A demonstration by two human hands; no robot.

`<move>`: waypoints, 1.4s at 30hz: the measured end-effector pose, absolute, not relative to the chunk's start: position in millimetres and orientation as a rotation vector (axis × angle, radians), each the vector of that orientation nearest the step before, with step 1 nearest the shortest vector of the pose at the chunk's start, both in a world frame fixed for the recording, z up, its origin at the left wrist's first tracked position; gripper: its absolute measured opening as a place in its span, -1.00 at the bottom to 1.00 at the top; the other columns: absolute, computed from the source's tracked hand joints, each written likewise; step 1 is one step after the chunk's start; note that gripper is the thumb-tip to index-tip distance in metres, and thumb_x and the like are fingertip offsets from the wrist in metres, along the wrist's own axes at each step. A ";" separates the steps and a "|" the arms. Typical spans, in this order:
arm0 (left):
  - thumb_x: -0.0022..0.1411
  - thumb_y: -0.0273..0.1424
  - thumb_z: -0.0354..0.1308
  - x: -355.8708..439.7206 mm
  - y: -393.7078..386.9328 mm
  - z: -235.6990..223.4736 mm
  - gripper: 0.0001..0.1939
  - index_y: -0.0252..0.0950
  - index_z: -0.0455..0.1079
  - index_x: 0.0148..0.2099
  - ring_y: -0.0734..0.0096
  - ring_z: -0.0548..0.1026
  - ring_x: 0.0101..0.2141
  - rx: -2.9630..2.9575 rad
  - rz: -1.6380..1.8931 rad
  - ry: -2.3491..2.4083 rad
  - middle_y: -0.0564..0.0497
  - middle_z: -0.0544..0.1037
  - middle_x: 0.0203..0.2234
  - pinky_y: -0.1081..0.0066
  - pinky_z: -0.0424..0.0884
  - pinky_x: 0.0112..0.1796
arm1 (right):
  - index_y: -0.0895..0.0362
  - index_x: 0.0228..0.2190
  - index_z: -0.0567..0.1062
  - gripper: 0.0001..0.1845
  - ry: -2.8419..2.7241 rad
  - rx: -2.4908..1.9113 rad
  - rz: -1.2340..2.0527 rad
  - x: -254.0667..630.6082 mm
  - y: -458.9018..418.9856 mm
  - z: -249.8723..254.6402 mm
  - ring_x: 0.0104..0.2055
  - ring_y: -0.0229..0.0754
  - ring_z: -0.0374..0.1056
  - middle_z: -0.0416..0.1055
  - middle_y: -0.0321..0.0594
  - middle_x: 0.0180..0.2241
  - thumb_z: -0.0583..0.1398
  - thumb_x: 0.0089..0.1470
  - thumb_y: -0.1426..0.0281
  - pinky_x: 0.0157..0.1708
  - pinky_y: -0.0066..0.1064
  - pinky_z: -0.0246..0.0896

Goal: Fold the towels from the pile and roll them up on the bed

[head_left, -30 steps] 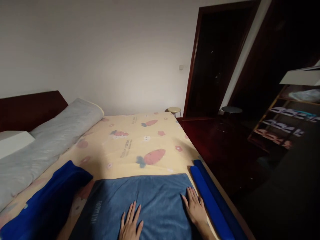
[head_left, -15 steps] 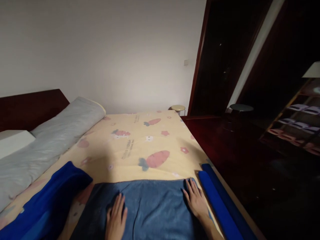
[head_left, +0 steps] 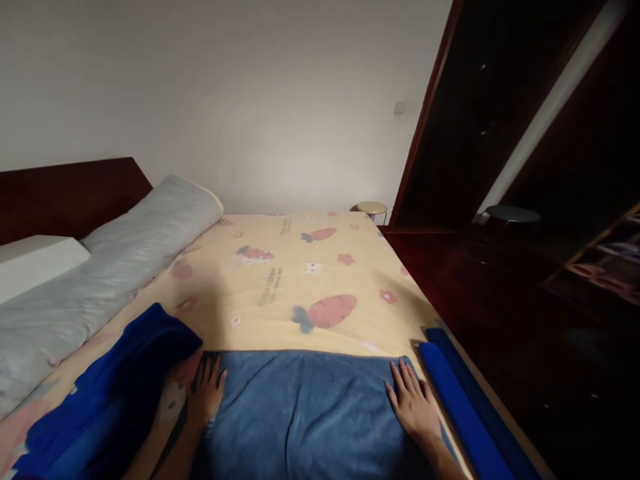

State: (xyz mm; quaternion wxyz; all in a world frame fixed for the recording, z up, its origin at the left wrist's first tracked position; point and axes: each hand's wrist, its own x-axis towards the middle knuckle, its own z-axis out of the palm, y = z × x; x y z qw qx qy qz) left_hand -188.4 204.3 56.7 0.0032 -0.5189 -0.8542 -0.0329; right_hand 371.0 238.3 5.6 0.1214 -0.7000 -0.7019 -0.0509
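A grey-blue cloth (head_left: 310, 407) is lying spread on the carrot-patterned bed (head_left: 270, 330), across the near part of the visible surface and inside the bed's right edge. I am resting my left hand (head_left: 206, 393) at the cloth's far left corner and my right hand (head_left: 414, 403) close to its far right corner; the fingers of both are lying extended, slightly apart, palms down, gripping nothing. Of note is the far hem: it is running crosswise between my hands, roughly parallel to the bed's far edge, while the body of the cloth is extending from my fingers back toward me. Neither hand is lying nearer; both are apparently touching it. The near end is passing out of view, so I cannot tell the long axis. A bright blue cloth (head_left: 115, 380) is lying bunched at left, toward the headboard (head_left: 65, 197); two blue folded lengths (head_left: 457, 400) are lying side by side along the bed's right edge.
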 end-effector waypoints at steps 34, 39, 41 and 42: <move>0.38 -0.29 -0.20 -59.6 127.5 42.0 -0.44 -0.03 -0.16 0.38 0.29 0.14 0.31 -2.147 -0.317 -2.116 0.05 0.11 0.35 0.07 0.14 0.23 | -0.12 0.28 0.01 -0.42 -2.309 -1.542 0.278 200.2 140.6 11.5 0.33 0.01 0.04 -0.04 -0.27 0.32 -0.05 0.28 0.10 0.23 -0.05 0.16; 0.36 -0.19 -0.20 -94.8 118.8 50.1 -0.46 -0.06 0.01 0.35 0.25 0.17 0.30 -2.025 -0.217 -2.303 0.04 0.15 0.33 0.04 0.16 0.22 | -0.10 0.25 0.15 -0.41 -2.242 -1.642 0.303 240.5 135.1 21.1 0.31 0.01 0.09 0.07 -0.24 0.30 -0.08 0.26 0.02 0.21 -0.03 0.17; 0.36 -0.21 -0.22 -100.9 110.7 51.8 -0.45 -0.08 -0.01 0.36 0.27 0.14 0.31 -1.966 -0.282 -2.232 0.02 0.15 0.34 0.08 0.13 0.23 | -0.10 0.27 0.11 -0.38 -2.117 -1.712 0.219 261.9 127.6 20.0 0.33 0.01 0.05 0.07 -0.24 0.31 -0.11 0.25 0.01 0.22 0.01 0.14; 0.36 -0.21 -0.24 -104.7 104.9 50.7 -0.44 -0.10 -0.02 0.37 0.26 0.13 0.32 -1.898 -0.316 -2.222 0.00 0.14 0.35 0.07 0.12 0.24 | -0.11 0.28 0.07 -0.37 -2.020 -1.780 0.152 275.4 121.7 17.7 0.34 0.04 0.03 0.07 -0.24 0.32 -0.13 0.25 0.01 0.22 0.06 0.12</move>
